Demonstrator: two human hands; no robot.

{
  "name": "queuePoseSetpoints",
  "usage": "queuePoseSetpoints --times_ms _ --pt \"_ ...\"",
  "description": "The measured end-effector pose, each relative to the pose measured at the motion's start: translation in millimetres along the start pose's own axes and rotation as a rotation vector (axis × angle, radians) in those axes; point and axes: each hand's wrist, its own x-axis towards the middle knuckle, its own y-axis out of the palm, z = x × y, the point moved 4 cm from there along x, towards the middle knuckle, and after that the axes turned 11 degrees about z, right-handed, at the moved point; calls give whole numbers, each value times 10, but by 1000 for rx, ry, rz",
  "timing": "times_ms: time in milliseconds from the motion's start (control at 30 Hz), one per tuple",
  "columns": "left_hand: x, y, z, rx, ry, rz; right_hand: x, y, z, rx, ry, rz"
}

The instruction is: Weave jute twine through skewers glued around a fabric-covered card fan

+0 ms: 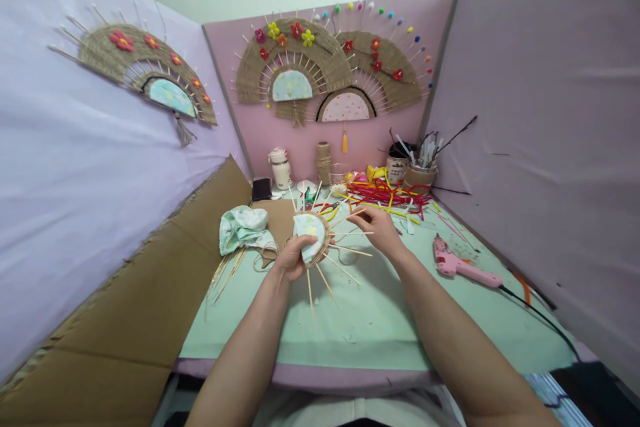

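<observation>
A half-round fan base (309,223) covered in pale floral cloth is gripped in my left hand (295,257), thumb on its face. Thin wooden sticks (350,251) fan out from its curved edge, which is bound with brown twine. My right hand (375,223) is at the right of the base, its fingers pinched together at the end of one upper stick. Whether twine is also between those fingers is too small to see. A loose strand of twine (345,260) hangs behind the sticks. Left of the base lies crumpled floral cloth (243,228) above a bundle of loose sticks (231,272).
A pink glue gun (463,267) with a black cord lies at the right. Red and yellow pipe cleaners (390,195), pliers (330,212), a twine spool (324,163) and a white bottle (281,169) are at the back. Cardboard (125,293) stands along the left. Finished fans (295,60) hang behind.
</observation>
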Motion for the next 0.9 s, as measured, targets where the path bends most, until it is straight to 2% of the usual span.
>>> queuePoseSetpoints --times_ms 133,233,333,400,500,633,733,833,900 --pt "23 -77 -95 -82 25 -70 24 -138 -24 -32 -9 7" --pt "44 -115 -104 -114 5 -98 17 -199 67 -56 -111 -11" --pt "52 -147 -76 -98 -15 -111 -1 -237 151 -58 -188 -76" --pt "48 -151 -52 -67 -42 -89 -9 -263 155 -47 -171 -149" --pt "24 -122 -30 -23 -77 -25 -8 -271 97 -18 -83 -217" --pt "-30 -55 -15 18 -76 57 2 -164 30 36 4 -168" --pt "-71 21 40 83 -92 201 -5 -25 54 42 -5 -93" --pt "-106 101 111 130 -125 364 -24 85 95 54 -27 -72" --pt "-113 132 131 127 -127 413 -35 117 107 68 -24 -79"
